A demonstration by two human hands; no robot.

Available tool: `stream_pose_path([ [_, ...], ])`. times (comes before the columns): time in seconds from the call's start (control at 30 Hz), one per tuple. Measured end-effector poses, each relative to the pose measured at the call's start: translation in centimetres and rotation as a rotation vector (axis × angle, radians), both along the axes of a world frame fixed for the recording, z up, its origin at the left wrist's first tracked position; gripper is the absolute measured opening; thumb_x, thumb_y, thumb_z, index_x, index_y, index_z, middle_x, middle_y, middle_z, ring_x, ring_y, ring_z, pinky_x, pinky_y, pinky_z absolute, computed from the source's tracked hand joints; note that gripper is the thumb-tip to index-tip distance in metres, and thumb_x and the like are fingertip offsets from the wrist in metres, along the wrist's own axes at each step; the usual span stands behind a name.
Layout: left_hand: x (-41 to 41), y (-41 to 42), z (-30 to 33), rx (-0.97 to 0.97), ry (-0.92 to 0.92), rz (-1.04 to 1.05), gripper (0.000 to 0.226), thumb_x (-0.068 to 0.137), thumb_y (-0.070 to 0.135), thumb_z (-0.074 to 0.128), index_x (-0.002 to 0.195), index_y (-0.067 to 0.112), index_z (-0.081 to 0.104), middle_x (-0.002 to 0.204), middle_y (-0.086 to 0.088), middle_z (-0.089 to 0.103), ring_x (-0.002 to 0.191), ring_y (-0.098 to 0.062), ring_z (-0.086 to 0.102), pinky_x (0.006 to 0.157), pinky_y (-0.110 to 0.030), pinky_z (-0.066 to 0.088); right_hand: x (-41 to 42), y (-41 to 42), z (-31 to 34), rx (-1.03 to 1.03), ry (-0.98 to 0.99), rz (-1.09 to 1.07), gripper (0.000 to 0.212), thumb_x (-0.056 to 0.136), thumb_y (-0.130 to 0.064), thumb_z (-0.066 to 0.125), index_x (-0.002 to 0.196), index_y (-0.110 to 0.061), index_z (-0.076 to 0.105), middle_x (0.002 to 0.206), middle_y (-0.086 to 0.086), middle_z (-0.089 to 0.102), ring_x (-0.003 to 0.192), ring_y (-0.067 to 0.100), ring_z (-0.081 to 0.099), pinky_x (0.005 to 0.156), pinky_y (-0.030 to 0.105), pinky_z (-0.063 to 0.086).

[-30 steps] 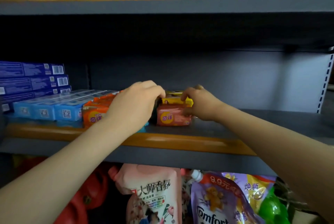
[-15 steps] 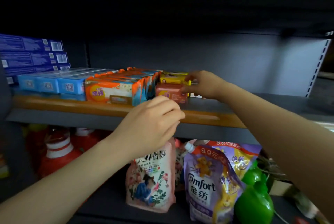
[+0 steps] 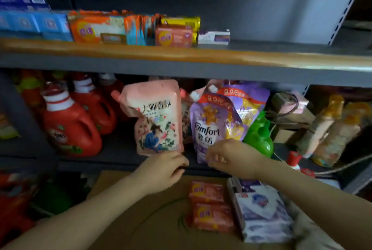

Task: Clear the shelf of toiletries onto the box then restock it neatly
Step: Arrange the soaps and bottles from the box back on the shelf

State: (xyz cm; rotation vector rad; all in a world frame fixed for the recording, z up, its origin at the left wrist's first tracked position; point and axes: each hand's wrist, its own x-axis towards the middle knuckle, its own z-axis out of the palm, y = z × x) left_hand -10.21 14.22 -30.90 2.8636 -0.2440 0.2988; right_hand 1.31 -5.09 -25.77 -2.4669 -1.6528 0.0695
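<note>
The upper shelf (image 3: 181,51) holds blue toothpaste boxes (image 3: 34,23), orange soap packs (image 3: 96,28), a pink soap bar (image 3: 173,36), a yellow pack (image 3: 181,21) and a white-purple box (image 3: 214,37). Below, on the cardboard box (image 3: 141,215), lie two pink soap bars (image 3: 208,191) (image 3: 213,217) and a white-blue soap multipack (image 3: 261,211). My left hand (image 3: 163,169) hovers over the box with its fingers curled and nothing in it. My right hand (image 3: 231,157) is beside it, above the pink bars, fingers loosely apart and empty.
The lower shelf carries red detergent bottles (image 3: 70,126), a pink refill pouch (image 3: 157,116), purple Comfort pouches (image 3: 211,122) and a green bottle (image 3: 259,135). Further right stand wrapped bottles (image 3: 330,124) and a small box with a cable (image 3: 289,106).
Both hands have come down from the upper shelf to just above the cardboard box. The view has tilted down, so the box and the items on it now show.
</note>
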Motion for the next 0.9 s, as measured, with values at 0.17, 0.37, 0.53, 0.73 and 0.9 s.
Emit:
stream_pose_path([
  [0.17, -1.6, -1.6, -3.8, -0.014, 0.165, 0.099, 0.028, 0.095, 0.03, 0.046, 0.119, 0.023, 0.056, 0.119, 0.006, 0.053, 0.108, -0.013, 0.053, 0.086, -0.031, 0.045, -1.2, 0.1, -6.0, -0.341, -0.058, 0.023, 0.027, 0.094, -0.033, 0.045, 0.107, -0.011, 0.057, 0.11, 0.012, 0.058, 0.101, 0.03, 0.056, 0.08, 0.039, 0.045],
  [0.37, -4.1, -3.6, -5.6, -0.137, 0.2, 0.131, 0.028, 0.094, 0.034, 0.047, 0.119, 0.024, 0.055, 0.118, 0.009, 0.05, 0.098, -0.009, 0.053, 0.079, -0.027, 0.045, -1.0, 2.1, -7.5, -0.512, 0.076, -0.042, 0.038, 0.092, -0.038, 0.051, 0.112, -0.006, 0.052, 0.117, 0.015, 0.058, 0.104, 0.031, 0.056, 0.081, 0.032, 0.042],
  [0.53, -4.4, -5.2, -6.6, -0.283, 0.332, 0.148, 0.052, 0.083, 0.053, 0.056, 0.128, 0.028, 0.045, 0.125, 0.013, 0.044, 0.105, -0.005, 0.049, 0.085, -0.025, 0.046, -0.3, 1.4, -7.2, -0.4, 0.075, -0.056, 0.05, 0.079, -0.033, 0.07, 0.118, -0.01, 0.05, 0.12, 0.013, 0.051, 0.108, 0.029, 0.051, 0.085, 0.032, 0.04],
  [0.73, -2.7, -6.5, -6.6, -0.324, 0.415, 0.084, 0.065, 0.08, 0.049, 0.064, 0.134, 0.02, 0.041, 0.127, 0.005, 0.043, 0.117, -0.01, 0.041, 0.091, -0.02, 0.035, 0.1, -1.2, -2.9, 0.122, 0.319, -0.219, 0.047, 0.081, -0.021, 0.07, 0.121, -0.009, 0.05, 0.101, 0.007, 0.059, 0.083, 0.017, 0.053, 0.064, 0.023, 0.034],
  [0.9, -2.2, -6.9, -6.8, -0.307, 0.444, 0.096, 0.059, 0.076, 0.047, 0.07, 0.123, 0.021, 0.045, 0.122, 0.005, 0.046, 0.108, -0.01, 0.043, 0.085, -0.022, 0.038, 0.0, -2.6, -0.6, 0.332, 0.417, -0.251, 0.029, 0.079, -0.027, 0.072, 0.102, -0.018, 0.058, 0.072, -0.01, 0.056, 0.059, 0.001, 0.052, 0.051, 0.008, 0.039],
])
